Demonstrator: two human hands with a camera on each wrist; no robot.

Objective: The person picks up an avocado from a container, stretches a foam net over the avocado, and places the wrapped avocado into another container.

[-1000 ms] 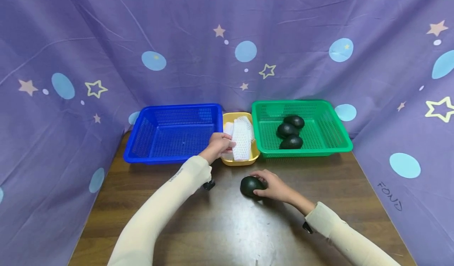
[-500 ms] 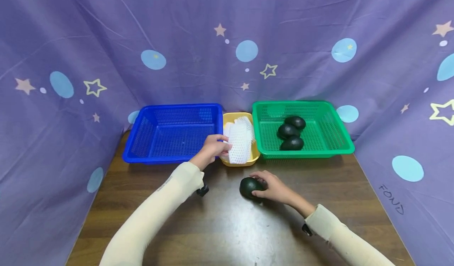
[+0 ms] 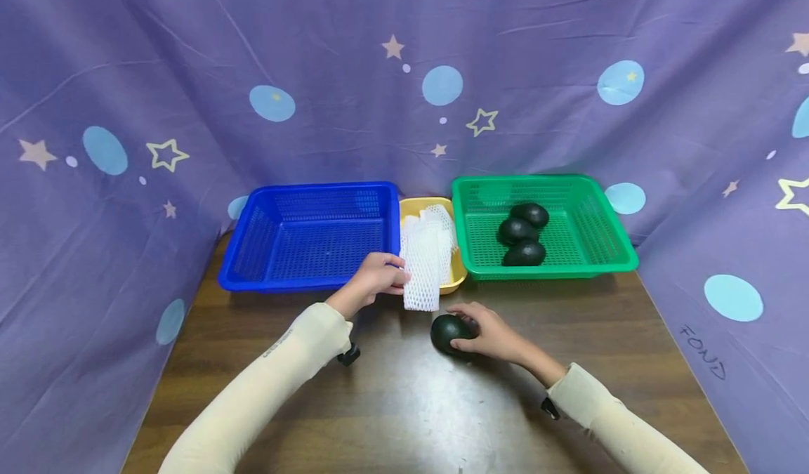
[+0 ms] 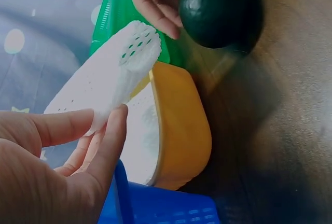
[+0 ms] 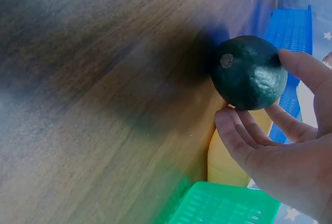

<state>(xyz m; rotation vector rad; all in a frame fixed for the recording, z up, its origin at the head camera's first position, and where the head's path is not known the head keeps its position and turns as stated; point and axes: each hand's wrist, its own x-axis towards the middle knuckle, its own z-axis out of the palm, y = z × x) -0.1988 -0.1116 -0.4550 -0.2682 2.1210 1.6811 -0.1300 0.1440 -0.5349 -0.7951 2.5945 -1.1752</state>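
My left hand pinches a white foam net sleeve by its left edge, over the front rim of the yellow bin. In the left wrist view the thumb and fingertips squeeze the foam net sleeve, whose mouth gapes slightly. My right hand holds a dark green avocado low over the table, in front of the bin. Seen from the right wrist, thumb and fingers grip the avocado from opposite sides, its stem scar facing out. More white sleeves lie in the bin.
A blue basket stands left of the yellow bin and holds nothing. On the right, a green basket contains 3 avocados. All stand on a wooden table against a purple curtain.
My left hand has drawn the foam net sleeve toward me, out past the bin's front rim. My right hand, with the avocado, has stayed nearly in place.
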